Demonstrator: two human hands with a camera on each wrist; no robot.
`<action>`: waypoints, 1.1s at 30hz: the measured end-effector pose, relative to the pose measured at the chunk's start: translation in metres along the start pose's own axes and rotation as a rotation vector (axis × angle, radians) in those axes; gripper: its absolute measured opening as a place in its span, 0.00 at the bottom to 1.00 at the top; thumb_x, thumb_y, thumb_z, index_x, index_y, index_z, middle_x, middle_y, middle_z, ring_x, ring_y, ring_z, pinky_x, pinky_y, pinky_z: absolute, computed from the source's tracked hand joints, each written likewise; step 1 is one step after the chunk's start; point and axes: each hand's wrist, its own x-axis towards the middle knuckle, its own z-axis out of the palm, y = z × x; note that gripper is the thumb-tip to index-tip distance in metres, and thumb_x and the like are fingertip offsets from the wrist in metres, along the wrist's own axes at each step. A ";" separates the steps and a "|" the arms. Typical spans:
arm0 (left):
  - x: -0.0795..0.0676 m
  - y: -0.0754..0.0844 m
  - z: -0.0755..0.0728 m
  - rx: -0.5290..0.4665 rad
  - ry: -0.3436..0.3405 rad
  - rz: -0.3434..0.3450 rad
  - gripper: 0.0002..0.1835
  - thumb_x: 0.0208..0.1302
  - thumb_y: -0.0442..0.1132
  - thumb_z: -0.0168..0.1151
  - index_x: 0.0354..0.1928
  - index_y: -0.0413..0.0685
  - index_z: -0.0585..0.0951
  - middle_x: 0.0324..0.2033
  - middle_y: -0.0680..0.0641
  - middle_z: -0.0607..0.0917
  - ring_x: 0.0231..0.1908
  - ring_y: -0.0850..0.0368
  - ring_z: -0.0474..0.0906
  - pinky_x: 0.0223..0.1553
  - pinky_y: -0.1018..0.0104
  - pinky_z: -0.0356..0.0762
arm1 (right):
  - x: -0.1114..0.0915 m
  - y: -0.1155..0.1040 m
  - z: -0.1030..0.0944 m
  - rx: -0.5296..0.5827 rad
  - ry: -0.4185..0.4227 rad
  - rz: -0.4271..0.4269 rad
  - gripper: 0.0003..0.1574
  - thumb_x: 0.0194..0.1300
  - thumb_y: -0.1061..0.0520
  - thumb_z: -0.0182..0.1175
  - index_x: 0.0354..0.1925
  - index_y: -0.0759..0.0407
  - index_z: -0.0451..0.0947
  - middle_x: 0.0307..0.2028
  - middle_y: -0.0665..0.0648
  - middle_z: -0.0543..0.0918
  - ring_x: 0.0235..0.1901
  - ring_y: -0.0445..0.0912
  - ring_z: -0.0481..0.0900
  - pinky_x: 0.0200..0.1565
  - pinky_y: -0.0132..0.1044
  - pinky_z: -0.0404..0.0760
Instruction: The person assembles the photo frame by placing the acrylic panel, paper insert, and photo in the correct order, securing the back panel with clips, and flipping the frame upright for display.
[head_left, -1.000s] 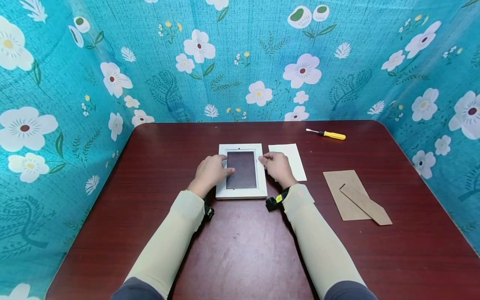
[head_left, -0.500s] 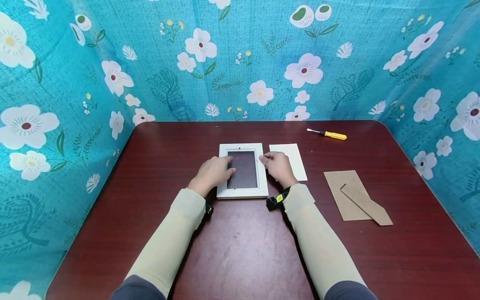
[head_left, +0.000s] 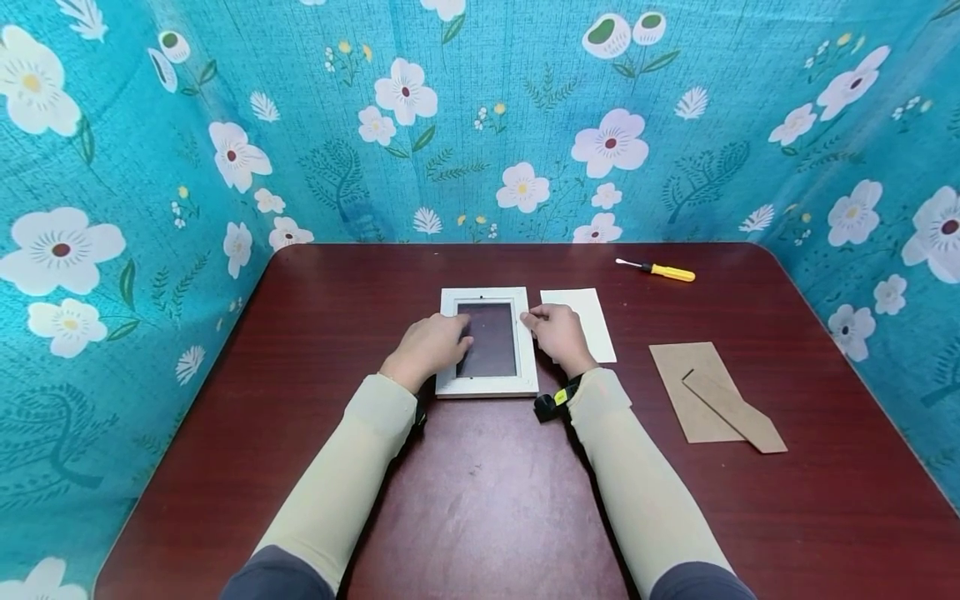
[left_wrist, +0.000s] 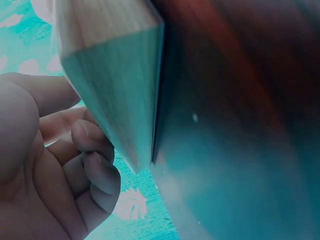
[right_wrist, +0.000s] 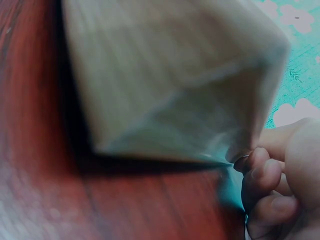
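Note:
A white picture frame (head_left: 487, 385) lies on the dark red table in the head view. Small dark tabs show along its inner edge, around a dark, glossy opening. My left hand (head_left: 429, 346) is at its left side, with thumb and forefinger reaching over the border to the opening. In the left wrist view the other fingers (left_wrist: 100, 175) curl beside the frame's outer side (left_wrist: 117, 95). My right hand (head_left: 558, 335) holds the right border between thumb and fingers. Curled right fingers (right_wrist: 270, 175) meet the frame's side (right_wrist: 200, 120) in the right wrist view; their exact contact is blurred.
A white sheet (head_left: 596, 321) lies partly under my right hand. Farther right, a brown backing board (head_left: 682, 400) carries a narrow brown stand piece (head_left: 742, 417). A yellow-handled screwdriver (head_left: 671, 272) lies near the back edge. Flowered turquoise cloth (head_left: 465, 125) hangs behind the table.
My left forefinger has moved inward over the frame's opening. The right hand keeps its place on the right border, and the frame stays put; the view shifts slightly.

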 end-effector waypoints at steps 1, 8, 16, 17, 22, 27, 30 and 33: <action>0.000 0.000 -0.001 0.003 -0.005 -0.002 0.20 0.72 0.47 0.56 0.62 0.49 0.76 0.44 0.46 0.84 0.43 0.52 0.81 0.42 0.53 0.78 | 0.000 0.000 0.000 0.001 0.003 -0.002 0.17 0.72 0.46 0.57 0.44 0.56 0.83 0.26 0.55 0.80 0.20 0.49 0.73 0.22 0.42 0.72; 0.000 0.001 0.000 0.001 -0.050 -0.003 0.25 0.72 0.47 0.55 0.67 0.49 0.72 0.54 0.44 0.81 0.52 0.51 0.79 0.48 0.52 0.77 | -0.001 0.002 0.002 -0.001 0.002 0.007 0.16 0.72 0.46 0.57 0.43 0.55 0.84 0.25 0.56 0.79 0.19 0.49 0.73 0.22 0.42 0.72; 0.000 0.001 -0.002 -0.011 -0.041 0.000 0.25 0.72 0.47 0.55 0.68 0.50 0.71 0.57 0.45 0.80 0.54 0.50 0.77 0.51 0.52 0.75 | 0.000 0.001 0.000 0.008 0.014 -0.002 0.16 0.71 0.46 0.58 0.42 0.55 0.84 0.25 0.56 0.80 0.20 0.49 0.73 0.22 0.42 0.73; 0.000 0.001 -0.002 -0.012 -0.045 -0.003 0.25 0.72 0.48 0.55 0.68 0.50 0.71 0.57 0.45 0.79 0.55 0.50 0.77 0.51 0.52 0.75 | 0.000 0.001 0.000 0.010 0.011 -0.001 0.15 0.71 0.46 0.58 0.42 0.55 0.84 0.25 0.56 0.80 0.20 0.49 0.73 0.21 0.43 0.72; 0.000 0.000 -0.003 -0.009 -0.050 -0.009 0.25 0.72 0.48 0.55 0.68 0.50 0.72 0.57 0.45 0.79 0.55 0.51 0.77 0.52 0.51 0.75 | 0.000 0.000 0.000 0.016 0.005 -0.008 0.15 0.71 0.46 0.58 0.40 0.55 0.83 0.25 0.56 0.79 0.19 0.49 0.73 0.21 0.42 0.72; -0.001 0.000 -0.003 -0.011 -0.040 0.009 0.23 0.72 0.47 0.55 0.66 0.50 0.73 0.54 0.46 0.81 0.52 0.51 0.78 0.49 0.52 0.76 | 0.000 0.000 -0.001 0.014 0.012 -0.005 0.15 0.71 0.46 0.57 0.39 0.54 0.83 0.25 0.55 0.79 0.18 0.48 0.72 0.20 0.42 0.72; -0.002 0.000 -0.004 -0.028 -0.036 0.014 0.23 0.72 0.47 0.56 0.65 0.50 0.74 0.54 0.47 0.81 0.52 0.52 0.78 0.49 0.52 0.76 | -0.001 0.000 -0.001 0.020 0.007 0.004 0.15 0.71 0.45 0.57 0.40 0.54 0.83 0.25 0.56 0.79 0.16 0.48 0.71 0.17 0.41 0.71; -0.004 -0.002 -0.004 -0.057 -0.027 0.014 0.23 0.71 0.47 0.57 0.65 0.50 0.75 0.54 0.47 0.81 0.53 0.51 0.78 0.50 0.52 0.75 | -0.002 -0.001 0.000 0.021 0.003 0.010 0.15 0.71 0.46 0.57 0.41 0.54 0.83 0.25 0.56 0.79 0.16 0.48 0.70 0.16 0.41 0.70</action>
